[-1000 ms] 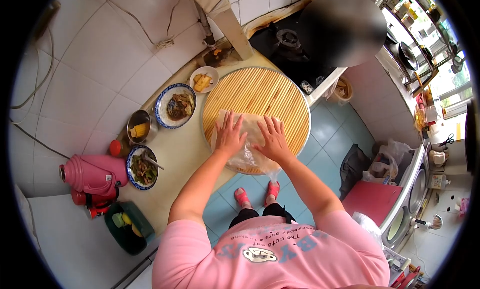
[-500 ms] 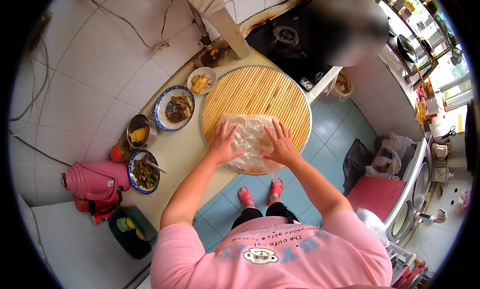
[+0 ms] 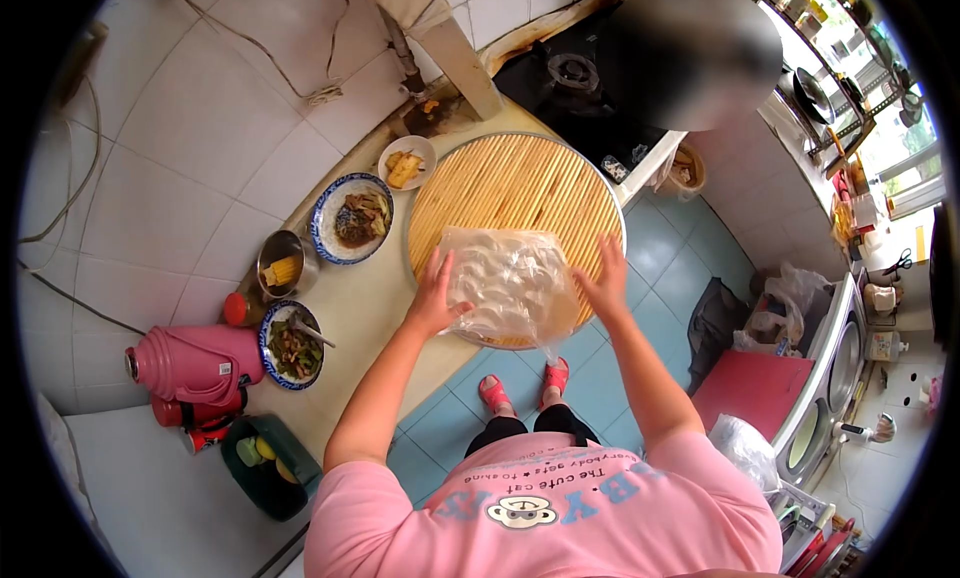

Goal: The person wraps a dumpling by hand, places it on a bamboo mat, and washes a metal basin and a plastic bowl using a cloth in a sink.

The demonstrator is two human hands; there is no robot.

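View: head camera, looking down on the counter and both hands.
Bag: clear plastic bag (image 3: 500, 283) with rows of pale crescent shapes showing through it, lying flat on the near half of the round slatted board (image 3: 530, 183); its twisted end reaches the board's near rim.
Left hand: left hand (image 3: 433, 296) set at the bag's left edge, fingers extended, thumb apart and lying over the plastic; whether it grips the edge cannot be told.
Right hand: right hand (image 3: 606, 283) wide open at the bag's right side, fingers pointing away from the body; contact with the plastic cannot be confirmed.
Board: laid on the pale counter (image 3: 372, 313), its far right rim near the black stove (image 3: 535, 93).
Dishes: left of the board, a small white bowl (image 3: 428, 160) with yellow pieces, a blue-rimmed plate (image 3: 326, 218) of cooked food, a metal pot (image 3: 307, 270) with yellow contents, and a blue-rimmed bowl (image 3: 269, 358) of greens with a spoon (image 3: 317, 334) in it.
Counter end: pink thermos (image 3: 190, 363) on its side; dark green container (image 3: 262, 493) just beyond.
Floor: blue tiles (image 3: 650, 338); red sandals (image 3: 494, 390) on the person's feet.
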